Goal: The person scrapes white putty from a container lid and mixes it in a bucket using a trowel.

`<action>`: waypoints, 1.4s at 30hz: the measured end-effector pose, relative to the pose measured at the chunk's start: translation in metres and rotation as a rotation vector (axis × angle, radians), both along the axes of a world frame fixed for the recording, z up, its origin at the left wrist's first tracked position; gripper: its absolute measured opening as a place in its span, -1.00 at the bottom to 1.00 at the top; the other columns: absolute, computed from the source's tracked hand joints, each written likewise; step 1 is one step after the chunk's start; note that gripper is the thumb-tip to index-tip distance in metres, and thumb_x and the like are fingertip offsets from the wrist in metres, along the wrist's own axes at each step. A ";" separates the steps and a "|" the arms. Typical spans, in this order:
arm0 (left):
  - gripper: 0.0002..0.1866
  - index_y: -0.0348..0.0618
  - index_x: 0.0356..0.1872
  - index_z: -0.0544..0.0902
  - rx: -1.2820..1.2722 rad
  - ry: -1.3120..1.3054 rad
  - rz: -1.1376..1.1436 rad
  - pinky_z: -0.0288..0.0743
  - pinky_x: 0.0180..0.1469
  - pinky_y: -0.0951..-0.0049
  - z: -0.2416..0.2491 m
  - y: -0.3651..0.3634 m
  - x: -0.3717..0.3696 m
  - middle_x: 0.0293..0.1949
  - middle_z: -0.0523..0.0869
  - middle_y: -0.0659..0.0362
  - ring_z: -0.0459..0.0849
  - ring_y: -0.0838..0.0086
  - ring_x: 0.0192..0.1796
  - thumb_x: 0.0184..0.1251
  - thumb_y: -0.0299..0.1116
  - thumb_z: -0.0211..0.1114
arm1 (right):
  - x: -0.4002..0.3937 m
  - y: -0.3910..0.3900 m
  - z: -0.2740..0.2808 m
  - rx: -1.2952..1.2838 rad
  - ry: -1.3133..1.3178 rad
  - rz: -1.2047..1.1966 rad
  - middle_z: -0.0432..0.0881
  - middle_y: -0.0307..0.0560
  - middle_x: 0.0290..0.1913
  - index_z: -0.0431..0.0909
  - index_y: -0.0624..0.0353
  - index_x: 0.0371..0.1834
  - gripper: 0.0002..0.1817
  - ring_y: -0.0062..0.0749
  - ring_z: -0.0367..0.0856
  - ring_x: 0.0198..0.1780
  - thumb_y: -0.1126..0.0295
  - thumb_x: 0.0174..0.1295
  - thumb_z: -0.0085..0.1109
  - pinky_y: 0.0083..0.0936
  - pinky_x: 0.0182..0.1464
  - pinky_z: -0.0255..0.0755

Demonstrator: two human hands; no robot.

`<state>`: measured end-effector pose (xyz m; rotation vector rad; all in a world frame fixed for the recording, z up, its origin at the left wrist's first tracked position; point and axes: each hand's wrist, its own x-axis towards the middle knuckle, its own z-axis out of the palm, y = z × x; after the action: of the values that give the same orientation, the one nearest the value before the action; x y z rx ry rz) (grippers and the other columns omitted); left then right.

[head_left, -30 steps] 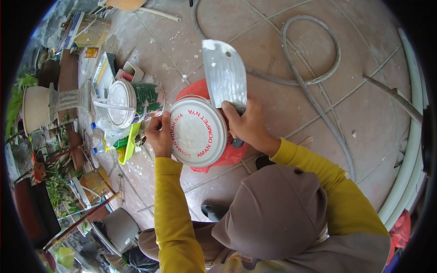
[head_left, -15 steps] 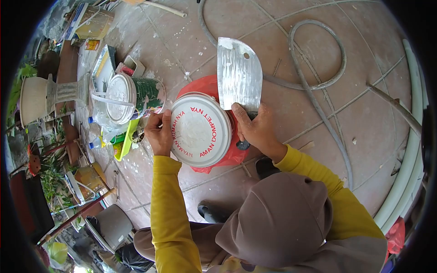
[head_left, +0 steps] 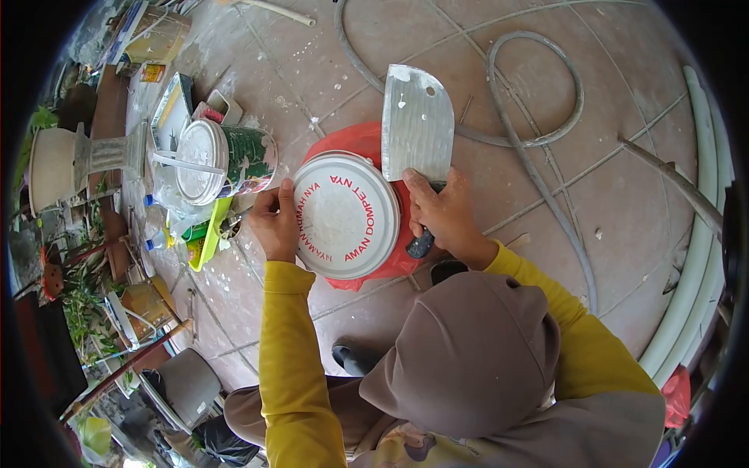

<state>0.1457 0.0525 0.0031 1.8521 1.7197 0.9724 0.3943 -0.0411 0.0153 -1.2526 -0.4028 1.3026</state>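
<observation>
My right hand (head_left: 446, 209) grips a cleaver (head_left: 417, 121) by its dark handle, the broad blade pointing away from me with a hole near its far corner. Pale streaks and a few white patches mark the blade. Beneath and left of it stands a lidded bucket; its white lid (head_left: 343, 214) carries a ring of red lettering. A red plastic bag (head_left: 351, 140) shows around the bucket. At the lid's left edge, my left hand (head_left: 273, 222) has its fingers curled and its thumb against the rim. The bucket's sides are mostly hidden.
A green pail with a white lid (head_left: 200, 161) lies on the left beside a yellow-green container (head_left: 209, 238). A grey hose (head_left: 538, 183) loops across the tiled floor. Pale pipes (head_left: 702, 234) and a stick (head_left: 675, 179) lie at the right. A small stool-like object (head_left: 183, 386) is lower left.
The cleaver has shifted slightly right and its blade has turned, so it shines less and white patches show. My left hand stays at the lid's rim. The whole view has shifted a little.
</observation>
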 end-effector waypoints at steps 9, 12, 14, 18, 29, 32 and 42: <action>-0.56 -0.38 -0.43 0.70 -0.033 0.076 0.072 0.42 -0.45 0.46 0.004 -0.008 0.008 -0.59 0.68 0.14 0.52 0.58 -0.55 0.37 -0.09 0.30 | 0.004 -0.004 -0.003 -0.020 0.019 -0.032 0.45 -0.19 -0.76 0.51 0.35 -0.46 -0.74 -0.57 0.37 -0.83 0.38 0.32 0.17 -0.53 -0.80 0.19; -0.56 -0.38 -0.43 0.70 -0.083 -0.024 0.096 0.42 -0.45 0.47 0.007 -0.013 0.013 -0.59 0.68 0.12 0.52 0.58 -0.55 0.37 -0.09 0.30 | 0.011 -0.015 -0.007 -0.019 -0.033 0.035 0.44 -0.19 -0.76 0.50 0.34 -0.44 -0.75 -0.57 0.37 -0.83 0.38 0.31 0.17 -0.53 -0.80 0.19; -0.58 -0.37 -0.46 0.68 -0.065 -0.015 0.100 0.39 -0.46 0.50 0.009 -0.012 0.012 -0.60 0.66 0.18 0.48 0.63 -0.54 0.39 -0.13 0.29 | 0.012 -0.021 0.001 -0.040 -0.046 0.086 0.43 -0.19 -0.76 0.50 0.34 -0.43 -0.76 -0.57 0.36 -0.83 0.38 0.31 0.17 -0.53 -0.80 0.19; -0.60 -0.34 -0.49 0.66 -0.075 -0.088 0.047 0.35 -0.46 0.56 -0.001 -0.007 0.008 -0.59 0.63 0.25 0.43 0.69 -0.51 0.42 -0.17 0.27 | 0.020 -0.034 0.011 -0.144 -0.060 0.129 0.41 -0.21 -0.76 0.48 0.34 -0.40 -0.77 -0.56 0.36 -0.83 0.38 0.32 0.16 -0.53 -0.80 0.20; -0.59 -0.38 -0.48 0.66 -0.011 -0.060 0.074 0.41 -0.46 0.46 0.000 -0.011 0.011 -0.63 0.63 0.16 0.48 0.59 -0.57 0.37 -0.16 0.31 | 0.018 -0.013 0.001 -0.069 0.018 0.083 0.43 -0.21 -0.73 0.46 0.34 -0.38 -0.79 -0.54 0.40 -0.81 0.40 0.32 0.17 -0.53 -0.79 0.25; -0.59 -0.38 -0.49 0.65 0.049 0.006 0.110 0.38 -0.47 0.48 -0.004 -0.009 0.012 -0.63 0.63 0.18 0.45 0.62 -0.56 0.38 -0.17 0.30 | 0.019 -0.017 -0.001 -0.046 0.040 0.051 0.43 -0.20 -0.73 0.46 0.35 -0.38 -0.80 -0.54 0.39 -0.81 0.42 0.32 0.16 -0.52 -0.79 0.23; -0.56 -0.38 -0.50 0.64 -0.009 -0.060 0.105 0.36 -0.48 0.49 -0.003 -0.010 0.014 -0.62 0.62 0.19 0.45 0.64 -0.54 0.40 -0.13 0.27 | 0.010 -0.009 -0.009 0.019 0.045 -0.025 0.42 -0.24 -0.69 0.46 0.32 -0.32 -0.82 -0.58 0.33 -0.81 0.42 0.33 0.18 -0.52 -0.80 0.21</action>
<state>0.1594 0.0425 0.0002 1.7242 1.7972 1.0478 0.4042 -0.0501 0.0062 -1.2067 -0.3661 1.3002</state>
